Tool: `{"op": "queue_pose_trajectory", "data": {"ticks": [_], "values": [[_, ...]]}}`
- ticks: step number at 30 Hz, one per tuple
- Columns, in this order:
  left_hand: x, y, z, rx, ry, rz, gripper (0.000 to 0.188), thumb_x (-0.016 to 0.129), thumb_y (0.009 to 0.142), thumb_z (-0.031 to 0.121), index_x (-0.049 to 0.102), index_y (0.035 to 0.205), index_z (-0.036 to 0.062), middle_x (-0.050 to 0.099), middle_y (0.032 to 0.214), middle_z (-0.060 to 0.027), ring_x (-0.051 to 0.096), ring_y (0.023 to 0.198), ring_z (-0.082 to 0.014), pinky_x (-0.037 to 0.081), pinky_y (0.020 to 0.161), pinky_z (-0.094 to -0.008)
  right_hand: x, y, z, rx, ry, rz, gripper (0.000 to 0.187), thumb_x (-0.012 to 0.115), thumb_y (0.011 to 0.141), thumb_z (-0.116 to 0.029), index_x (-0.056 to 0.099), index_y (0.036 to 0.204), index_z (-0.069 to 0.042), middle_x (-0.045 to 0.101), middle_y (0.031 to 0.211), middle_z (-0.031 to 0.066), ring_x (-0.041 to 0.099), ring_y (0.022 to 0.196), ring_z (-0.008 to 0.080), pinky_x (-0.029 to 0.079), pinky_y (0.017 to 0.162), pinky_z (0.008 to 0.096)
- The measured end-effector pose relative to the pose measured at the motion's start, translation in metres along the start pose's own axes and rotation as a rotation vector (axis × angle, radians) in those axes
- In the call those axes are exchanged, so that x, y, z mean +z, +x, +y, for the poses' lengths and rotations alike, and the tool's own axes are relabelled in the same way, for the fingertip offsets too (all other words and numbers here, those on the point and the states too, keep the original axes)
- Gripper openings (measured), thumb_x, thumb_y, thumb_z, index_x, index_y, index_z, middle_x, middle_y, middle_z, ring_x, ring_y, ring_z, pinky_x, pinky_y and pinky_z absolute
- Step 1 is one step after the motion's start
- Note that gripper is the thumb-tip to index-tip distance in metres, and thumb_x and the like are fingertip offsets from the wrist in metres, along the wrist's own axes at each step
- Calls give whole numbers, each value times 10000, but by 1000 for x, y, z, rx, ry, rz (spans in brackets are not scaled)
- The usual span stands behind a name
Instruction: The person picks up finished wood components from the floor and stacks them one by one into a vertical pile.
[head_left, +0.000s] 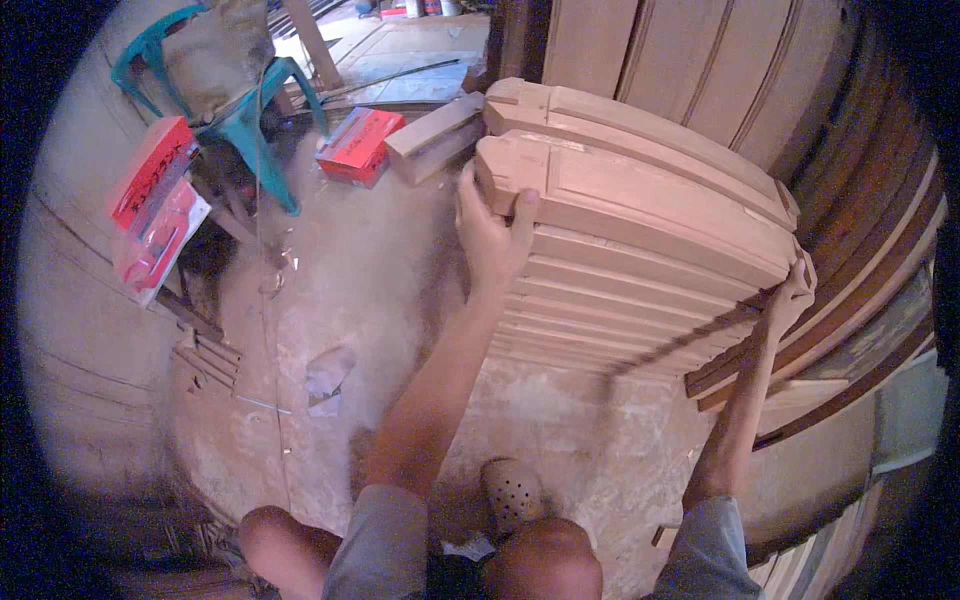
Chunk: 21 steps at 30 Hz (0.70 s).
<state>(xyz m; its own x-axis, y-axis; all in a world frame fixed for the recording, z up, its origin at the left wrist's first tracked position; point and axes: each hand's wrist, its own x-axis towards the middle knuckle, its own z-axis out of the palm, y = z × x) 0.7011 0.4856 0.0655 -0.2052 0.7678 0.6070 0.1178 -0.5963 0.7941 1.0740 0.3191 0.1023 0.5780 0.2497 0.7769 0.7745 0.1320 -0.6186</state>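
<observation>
Both my hands grip a long, pale wooden panel (650, 195) with a moulded recess and a shaped end. My left hand (490, 235) clasps its left end, thumb on the front face and fingers curled round the end. At the opposite end, my right hand (790, 292) is closed round the corner, its fingers partly hidden. Just behind it lies a similar wooden panel (640, 130). Below the held panel, several pale wooden slats or panel edges (610, 300) form a stack that reaches down to the floor.
A green plastic chair (255, 150) stands far left, near a red box (362, 145) and a wooden block (435, 140). Another red and white package (160, 215) is at the left. Large wooden panels (700, 60) lean behind the stack, with dark boards (850, 300) at the right.
</observation>
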Motion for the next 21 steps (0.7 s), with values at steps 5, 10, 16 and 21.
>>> {"op": "queue_pose_trajectory", "data": {"ticks": [5,10,16,21], "values": [[1,-2,7,1,68,81,735,657,824,424,369,1284,-71,570,1090,-245,559,1052,-330,439,894,-389,4,5,2,-39,-39,-27,333,510,946,-219,598,1097,65,643,1049,143,584,972,220,431,892,315],[8,-8,-17,-23,-8,62,790,590,849,529,356,1286,-85,529,1168,-239,539,1076,-315,422,913,-384,-4,-3,13,66,-67,-53,388,427,989,-260,612,1126,53,620,1079,96,563,966,171,426,868,305],[11,-10,-23,-72,-37,13,819,586,844,544,343,1301,-91,502,1205,-250,505,1124,-332,387,957,-380,-8,1,20,31,-121,-32,367,416,969,-234,636,1087,35,629,1052,128,584,939,212,437,862,326],[-15,2,-17,-127,64,-99,945,656,776,531,262,1355,-104,374,1337,-317,426,1208,-415,340,1015,-439,18,-2,37,-117,-249,-90,379,373,879,-131,620,1106,46,627,1091,162,584,989,244,452,902,360]]}}
